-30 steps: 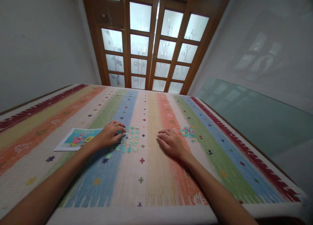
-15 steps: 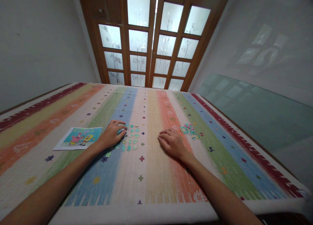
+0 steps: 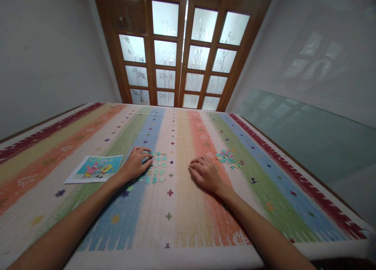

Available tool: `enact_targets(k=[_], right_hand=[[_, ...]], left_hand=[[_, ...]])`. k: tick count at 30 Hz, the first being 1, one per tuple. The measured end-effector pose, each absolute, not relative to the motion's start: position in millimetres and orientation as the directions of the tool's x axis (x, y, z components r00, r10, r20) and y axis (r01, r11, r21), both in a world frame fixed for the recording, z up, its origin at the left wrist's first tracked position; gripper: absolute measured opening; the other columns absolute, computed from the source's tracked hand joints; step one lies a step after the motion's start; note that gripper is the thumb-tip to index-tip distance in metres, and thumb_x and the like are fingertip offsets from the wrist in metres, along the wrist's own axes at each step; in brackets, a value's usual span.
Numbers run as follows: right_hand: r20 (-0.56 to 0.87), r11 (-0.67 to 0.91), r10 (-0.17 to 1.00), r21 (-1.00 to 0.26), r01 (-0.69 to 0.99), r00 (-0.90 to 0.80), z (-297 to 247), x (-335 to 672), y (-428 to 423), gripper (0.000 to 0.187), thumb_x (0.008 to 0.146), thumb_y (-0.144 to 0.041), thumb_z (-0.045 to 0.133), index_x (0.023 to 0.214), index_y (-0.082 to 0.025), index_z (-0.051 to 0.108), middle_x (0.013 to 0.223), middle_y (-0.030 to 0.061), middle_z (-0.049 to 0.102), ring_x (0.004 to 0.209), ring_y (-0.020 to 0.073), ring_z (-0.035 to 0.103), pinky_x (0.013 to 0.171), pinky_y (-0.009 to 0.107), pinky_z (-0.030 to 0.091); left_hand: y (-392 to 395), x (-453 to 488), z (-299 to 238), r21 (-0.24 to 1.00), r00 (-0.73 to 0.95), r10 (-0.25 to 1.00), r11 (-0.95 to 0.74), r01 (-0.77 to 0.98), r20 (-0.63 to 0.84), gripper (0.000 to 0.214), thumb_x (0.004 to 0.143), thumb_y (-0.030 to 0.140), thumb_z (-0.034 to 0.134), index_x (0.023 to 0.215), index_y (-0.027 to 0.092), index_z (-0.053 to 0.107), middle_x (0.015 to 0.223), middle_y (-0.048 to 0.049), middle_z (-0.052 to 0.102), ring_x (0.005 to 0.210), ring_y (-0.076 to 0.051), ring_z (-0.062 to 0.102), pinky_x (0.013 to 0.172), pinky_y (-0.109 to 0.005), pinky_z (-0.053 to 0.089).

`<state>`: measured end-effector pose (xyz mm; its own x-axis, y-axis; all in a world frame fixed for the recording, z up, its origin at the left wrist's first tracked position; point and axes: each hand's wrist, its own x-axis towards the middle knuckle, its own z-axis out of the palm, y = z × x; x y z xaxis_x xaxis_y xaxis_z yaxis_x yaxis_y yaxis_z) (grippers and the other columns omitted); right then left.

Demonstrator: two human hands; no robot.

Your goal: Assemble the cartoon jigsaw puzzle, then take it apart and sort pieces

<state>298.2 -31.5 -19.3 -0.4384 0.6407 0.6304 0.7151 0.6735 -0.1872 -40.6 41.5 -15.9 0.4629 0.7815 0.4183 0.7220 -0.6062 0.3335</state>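
Note:
My left hand (image 3: 138,162) rests over the left edge of a group of laid-out jigsaw puzzle pieces (image 3: 158,169). Its thumb and fingers curve around a teal puzzle piece (image 3: 145,160), partly hidden by the fingers. On the yellow and orange stripes lies my right hand (image 3: 205,173), palm down, fingers stretched loosely forward with nothing visible in them. Just beyond it to the right is a heap of loose puzzle pieces (image 3: 226,156). A printed cartoon picture (image 3: 98,169) lies to the left of my left hand.
A striped, patterned cloth (image 3: 182,223) covers the table. A pale green glass panel (image 3: 311,133) leans by the right wall. Beyond the far table edge stand wooden doors (image 3: 180,46) with frosted panes.
The camera view has tilted slightly upward. Both hands stay in nearly the same places, the left one at the laid-out pieces and the right one resting on the cloth.

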Motion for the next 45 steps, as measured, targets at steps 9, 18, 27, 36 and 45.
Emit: enact_targets(k=[9,18,27,36,45], right_hand=[[0.620,0.678,0.651,-0.216,0.702,-0.438,-19,299,-32,0.017,0.097,-0.018,0.060,0.091,-0.020,0.076,0.095,0.0092,0.076,0.090,0.0244,0.065,0.083,0.041,0.051],[0.634,0.749,0.625,-0.323,0.578,-0.456,-11,280,-48,0.020,0.097,-0.023,0.063,0.115,-0.021,0.070,0.102,0.0094,0.076,0.095,0.0237,0.067,0.085,0.040,0.054],[0.683,0.831,0.492,-0.184,0.525,-0.539,-10,255,-66,0.017,0.099,-0.027,0.063,0.115,-0.022,0.066,0.095,0.0082,0.075,0.085,0.0223,0.066,0.075,0.036,0.050],[0.703,0.826,0.415,-0.025,0.563,-0.577,-11,258,-63,0.008,0.098,-0.019,0.063,0.103,-0.023,0.067,0.084,0.0049,0.073,0.074,0.0196,0.060,0.065,0.034,0.042],[0.733,0.814,0.452,-0.106,0.572,-0.508,-9,258,-67,0.010,0.098,-0.021,0.060,0.106,-0.021,0.068,0.087,0.0064,0.073,0.078,0.0213,0.061,0.071,0.036,0.047]], left_hand=[[38,-39,-7,0.379,0.413,0.784,-0.596,0.707,0.463,0.021,0.090,0.037,0.059,0.086,0.022,0.073,0.103,-0.0090,0.071,0.104,-0.030,0.060,0.099,-0.048,0.050],[1,-7,4,0.530,0.425,0.767,-0.640,0.556,0.481,0.020,0.094,0.038,0.065,0.085,0.023,0.074,0.104,-0.0084,0.073,0.101,-0.026,0.065,0.097,-0.050,0.051],[-46,35,5,0.588,0.527,0.681,-0.722,0.365,0.508,0.014,0.097,0.029,0.063,0.088,0.023,0.072,0.101,-0.0076,0.070,0.100,-0.024,0.063,0.094,-0.048,0.052],[-49,36,4,0.591,0.513,0.686,-0.719,0.366,0.516,0.017,0.099,0.030,0.060,0.087,0.022,0.069,0.099,-0.0080,0.071,0.098,-0.024,0.064,0.091,-0.047,0.053],[-37,24,6,0.500,0.514,0.648,-0.761,0.414,0.561,0.010,0.099,0.028,0.060,0.096,0.022,0.068,0.102,-0.0077,0.070,0.104,-0.025,0.062,0.097,-0.049,0.051]])
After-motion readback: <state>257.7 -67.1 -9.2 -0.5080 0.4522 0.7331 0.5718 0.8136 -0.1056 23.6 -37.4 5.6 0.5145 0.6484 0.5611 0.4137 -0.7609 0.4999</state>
